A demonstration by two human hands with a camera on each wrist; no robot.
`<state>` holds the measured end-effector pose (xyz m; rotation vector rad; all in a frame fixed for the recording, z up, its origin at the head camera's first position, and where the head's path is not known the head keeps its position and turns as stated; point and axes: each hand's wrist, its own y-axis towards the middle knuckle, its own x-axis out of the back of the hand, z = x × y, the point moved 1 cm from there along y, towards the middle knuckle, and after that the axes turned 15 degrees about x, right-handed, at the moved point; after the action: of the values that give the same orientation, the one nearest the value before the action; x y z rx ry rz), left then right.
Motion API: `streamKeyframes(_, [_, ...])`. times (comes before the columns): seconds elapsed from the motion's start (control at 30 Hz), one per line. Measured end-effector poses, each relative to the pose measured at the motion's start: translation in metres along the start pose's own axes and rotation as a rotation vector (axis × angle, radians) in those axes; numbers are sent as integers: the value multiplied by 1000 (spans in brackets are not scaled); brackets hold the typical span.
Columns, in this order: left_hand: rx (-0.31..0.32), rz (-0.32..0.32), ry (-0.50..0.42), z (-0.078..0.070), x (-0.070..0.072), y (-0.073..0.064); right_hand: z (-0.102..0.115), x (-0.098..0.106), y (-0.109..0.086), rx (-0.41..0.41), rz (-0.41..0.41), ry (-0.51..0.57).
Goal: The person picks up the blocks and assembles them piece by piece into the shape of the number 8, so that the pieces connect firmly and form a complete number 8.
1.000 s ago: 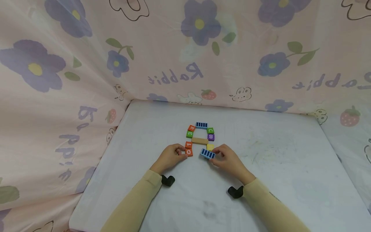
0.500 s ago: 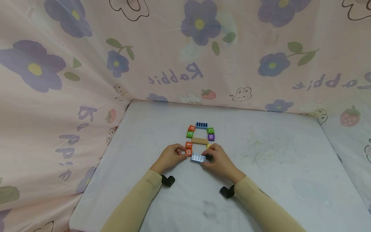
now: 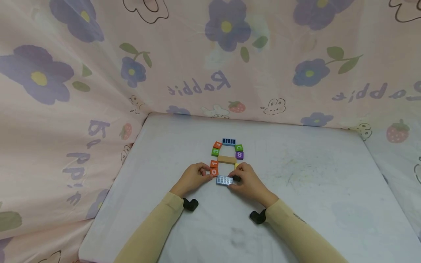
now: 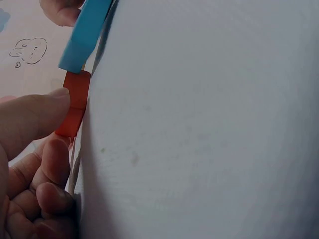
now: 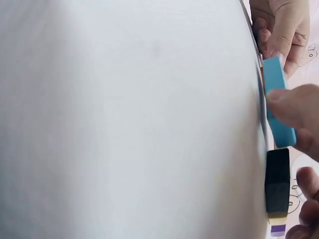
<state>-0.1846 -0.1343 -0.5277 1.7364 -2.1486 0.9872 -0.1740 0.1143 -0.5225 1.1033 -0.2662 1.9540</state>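
Observation:
My right hand point(image 3: 250, 184) pinches a light-blue rectangular block point(image 3: 223, 180) between thumb and fingers, at the near end of a block figure. In the right wrist view, the thumb lies against the near side of this blue block point(image 5: 277, 79), and a black block point(image 5: 277, 179) sits just beyond its end. On the other side, my left hand point(image 3: 194, 177) holds the orange block marked 0 point(image 3: 214, 172) at its side with thumb and fingertips. In the left wrist view, the blue block's end meets the orange block point(image 4: 77, 94). A yellow block point(image 3: 236, 166) is partly hidden by the right hand.
Further up the figure are an orange block marked 1 point(image 3: 214, 163), a wooden bar point(image 3: 227, 159), a green 3 block point(image 3: 215, 152), an orange R block point(image 3: 217, 145), a striped blue block point(image 3: 228, 141), a green C block point(image 3: 238, 148) and a purple 8 block point(image 3: 239, 155). A flowered curtain point(image 3: 263, 73) surrounds the table.
My right hand has moved left with the blue block, turning its striped face away, and lowered it beside the orange 0 block. My left hand has stayed in place.

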Motion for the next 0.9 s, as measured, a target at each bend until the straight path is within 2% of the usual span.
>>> streamKeyframes(0.4, [-4,0,23,0,0,0,4,-6,4,-5,-3,-20])
streamKeyframes(0.6, [-9,12,19,-2,-1,1,4,-5,1,-41,-22,-3])
streamKeyframes(0.9, [-13,11,25,-3,-1,0,4,-4,0,-47,-26,10])
